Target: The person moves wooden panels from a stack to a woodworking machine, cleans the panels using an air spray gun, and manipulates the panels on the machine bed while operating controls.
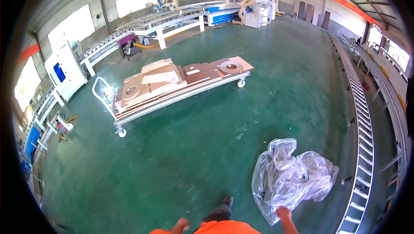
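My left hand [183, 223] hangs low by my orange clothing, its fingers curled in and nothing seen in them. Further right, my right hand [283, 213] is closed too, and it overlaps the near edge of a crumpled clear plastic sheet [293, 178] on the green floor. Whether it touches the plastic cannot be made out; no fold is seen pulled up into the fingers. One dark shoe [227, 201] shows between my hands.
Ahead to the left stands a flat cart [181, 96] with a white handle, stacked with brown boards and a tape roll [231, 67]. A long roller conveyor [361, 135] runs along the right. Machines and a roller table [146, 27] line the back and left.
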Available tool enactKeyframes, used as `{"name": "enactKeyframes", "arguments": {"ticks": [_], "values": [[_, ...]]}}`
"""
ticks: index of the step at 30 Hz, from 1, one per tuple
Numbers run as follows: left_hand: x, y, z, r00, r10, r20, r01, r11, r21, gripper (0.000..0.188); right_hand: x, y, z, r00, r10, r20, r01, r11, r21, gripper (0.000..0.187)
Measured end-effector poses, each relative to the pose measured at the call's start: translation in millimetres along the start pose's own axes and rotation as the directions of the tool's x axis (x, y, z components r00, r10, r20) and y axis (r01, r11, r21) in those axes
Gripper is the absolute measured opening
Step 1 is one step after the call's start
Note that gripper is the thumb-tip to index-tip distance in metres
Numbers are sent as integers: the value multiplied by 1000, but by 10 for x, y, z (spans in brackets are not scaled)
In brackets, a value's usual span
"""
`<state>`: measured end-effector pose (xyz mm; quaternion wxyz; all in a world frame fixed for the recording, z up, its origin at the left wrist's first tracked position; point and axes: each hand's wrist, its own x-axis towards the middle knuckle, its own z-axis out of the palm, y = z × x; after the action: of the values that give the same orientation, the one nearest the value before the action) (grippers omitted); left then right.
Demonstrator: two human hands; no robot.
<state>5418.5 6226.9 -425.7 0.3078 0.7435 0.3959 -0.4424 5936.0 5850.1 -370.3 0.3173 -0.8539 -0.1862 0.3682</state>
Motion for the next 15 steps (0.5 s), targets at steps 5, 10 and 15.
{"name": "enactKeyframes", "arguments": {"ticks": [5, 10, 15], "values": [[690, 2625, -3564, 737, 359, -572, -429, 903, 15, 42, 696, -583, -447, 970, 199, 140, -149, 941, -303, 23], [1064, 5021, -6312, 496, 435, -751, -773, 615, -154, 31, 2558, -1365, -1325, 960, 243, 140, -218, 960, -174, 23], [2224, 5421, -7221, 626, 518, -583, -612, 789, 44, 40, 5009, -1867, -2342, 964, 195, 183, -169, 974, -152, 23]]}}
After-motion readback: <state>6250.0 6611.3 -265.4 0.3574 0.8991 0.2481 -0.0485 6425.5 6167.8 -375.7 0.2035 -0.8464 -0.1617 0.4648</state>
